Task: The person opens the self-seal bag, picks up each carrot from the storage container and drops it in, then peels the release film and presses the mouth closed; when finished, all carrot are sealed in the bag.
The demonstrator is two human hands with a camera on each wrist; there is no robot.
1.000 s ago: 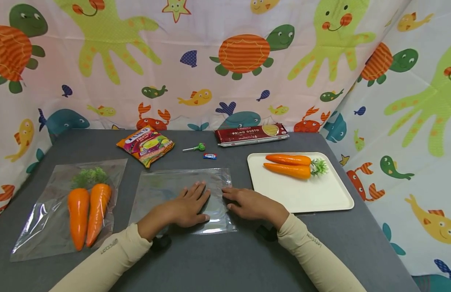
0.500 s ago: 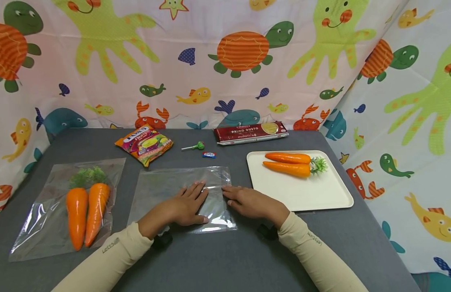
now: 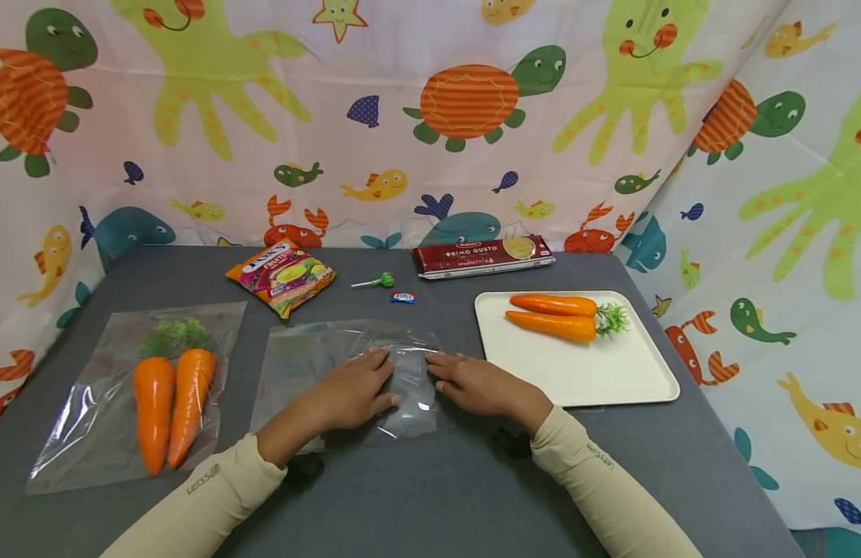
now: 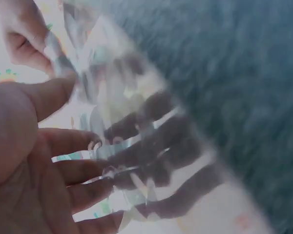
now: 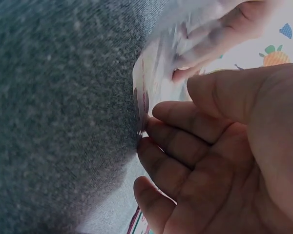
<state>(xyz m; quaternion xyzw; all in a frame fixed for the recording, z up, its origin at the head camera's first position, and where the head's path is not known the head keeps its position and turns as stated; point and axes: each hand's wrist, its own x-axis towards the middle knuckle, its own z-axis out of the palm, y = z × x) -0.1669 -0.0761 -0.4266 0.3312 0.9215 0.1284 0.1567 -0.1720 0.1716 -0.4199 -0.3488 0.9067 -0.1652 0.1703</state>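
A clear plastic bag (image 3: 291,364) lies flat on the grey table in the middle of the head view, its right part wrinkled and raised. On it rests my left hand (image 3: 352,390), fingertips pressing the film; in the left wrist view those fingers (image 4: 83,170) reach straight onto the glossy plastic. My right hand (image 3: 482,381) is at the bag's right edge. Its fingertips touch the rim there, and the right wrist view shows loosely bent fingers (image 5: 161,161) with the thumb apart from them.
To the left, another clear bag (image 3: 88,434) contains two big carrots (image 3: 154,415). A cream tray (image 3: 583,380) at right bears two carrots (image 3: 552,325). Along the back lie a sweets bag (image 3: 282,277), a lollipop (image 3: 374,280), a small wrapped candy (image 3: 403,297) and a spaghetti packet (image 3: 483,257).
The right side of the middle bag has buckled up and its right edge has shifted left. My left fingers have drawn closer together; the right hand stays nearly in place.
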